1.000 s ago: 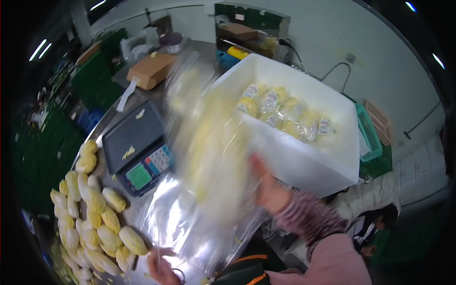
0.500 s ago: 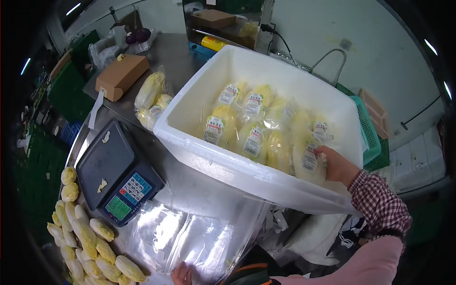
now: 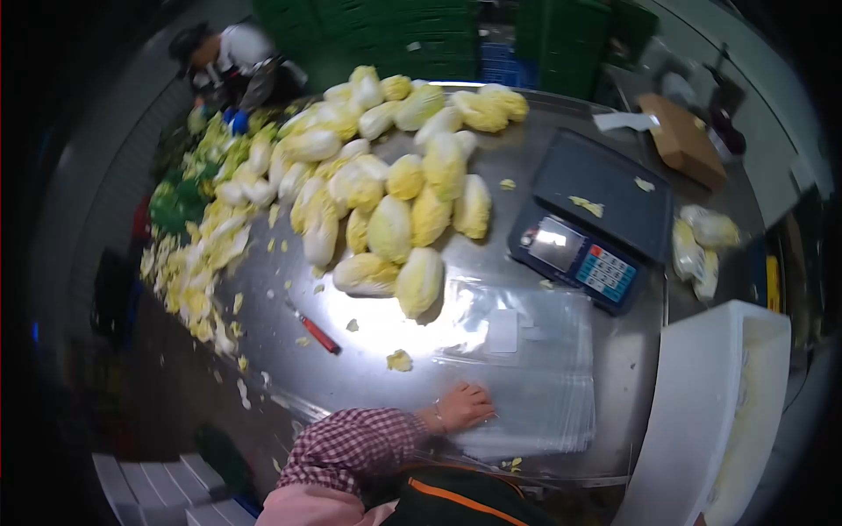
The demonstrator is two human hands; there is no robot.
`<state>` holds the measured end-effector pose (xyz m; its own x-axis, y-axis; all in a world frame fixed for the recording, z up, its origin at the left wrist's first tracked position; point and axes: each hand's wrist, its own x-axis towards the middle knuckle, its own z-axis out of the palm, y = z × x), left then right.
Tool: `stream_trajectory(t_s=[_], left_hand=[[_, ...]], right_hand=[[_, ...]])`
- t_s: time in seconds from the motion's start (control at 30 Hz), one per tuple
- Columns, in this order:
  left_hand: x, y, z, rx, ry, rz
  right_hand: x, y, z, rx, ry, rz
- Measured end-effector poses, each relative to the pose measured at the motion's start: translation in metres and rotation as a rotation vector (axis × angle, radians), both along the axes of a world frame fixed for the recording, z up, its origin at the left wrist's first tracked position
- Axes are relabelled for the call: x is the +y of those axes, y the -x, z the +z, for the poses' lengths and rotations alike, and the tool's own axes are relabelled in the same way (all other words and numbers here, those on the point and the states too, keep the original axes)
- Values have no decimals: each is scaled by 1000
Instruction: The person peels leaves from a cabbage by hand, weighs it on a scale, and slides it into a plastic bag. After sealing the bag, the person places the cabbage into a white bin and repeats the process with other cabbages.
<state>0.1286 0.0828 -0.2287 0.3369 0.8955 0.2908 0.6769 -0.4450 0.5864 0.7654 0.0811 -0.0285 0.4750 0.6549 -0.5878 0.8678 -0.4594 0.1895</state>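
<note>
My left hand (image 3: 465, 408) lies on the near left part of a stack of clear plastic bags (image 3: 548, 412), its fingers stretched out over the plastic. A white label (image 3: 503, 331) shows on the bags. My right hand is out of view. Beyond the bags, several trimmed napa cabbages (image 3: 389, 230) lie in a loose pile on the metal table (image 3: 263, 289). A small knife with a red handle (image 3: 320, 336) rests left of the bags. A digital scale (image 3: 605, 193) stands behind them, with leaf scraps on its plate.
A white foam box (image 3: 693, 412) stands at the right. Bagged cabbages (image 3: 702, 241) and a cardboard box (image 3: 684, 140) are near the scale. Loose leaves (image 3: 197, 272) cover the table's left edge. A co-worker (image 3: 237, 66) is at the far left. Green crates (image 3: 377, 39) stand behind.
The view has swung left from the foam box to the cabbage pile. My right hand, earlier on a bagged cabbage in the box, has left view. My left hand remains at the bags.
</note>
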Motion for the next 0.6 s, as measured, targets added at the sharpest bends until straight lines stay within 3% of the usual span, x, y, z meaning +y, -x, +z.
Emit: stream_trajectory(t_s=[0.07,0.1,0.13,0.17,0.2,0.27,0.33,0.37,0.4,0.47,0.5,0.53,0.57,0.6], left_hand=[[-13,3,-3,-7,17,-1],[-20,4,11,-21,22,69],[-23,6,16,-40,38,141],[-27,6,6,-55,31,153],[-30,7,-8,-38,26,124],[-33,10,-19,-19,11,92],[-26,12,-18,1,-100,153],[-23,15,-16,-2,-116,154],[-21,16,-9,-18,-33,105],[-20,16,1,-74,67,58],[-21,20,-2,-76,64,20],[-23,23,-10,-72,53,-23],[-26,21,-28,-7,56,-15],[-27,22,-42,-50,-140,4]], right_hand=[[41,2,6,-335,16,441],[65,-147,-52,-472,-197,463],[105,-38,-23,-420,-747,683],[144,80,35,344,-721,96],[168,175,60,522,-840,103],[197,308,53,798,-1029,237],[220,415,6,1186,-895,390],[229,466,-26,1084,-789,690],[221,536,-26,1190,-608,834],[228,640,-57,1180,-532,839],[251,679,-90,1103,-671,969],[272,719,-130,1065,-766,899],[295,756,-146,1025,-876,828],[306,783,-133,1024,-928,841]])
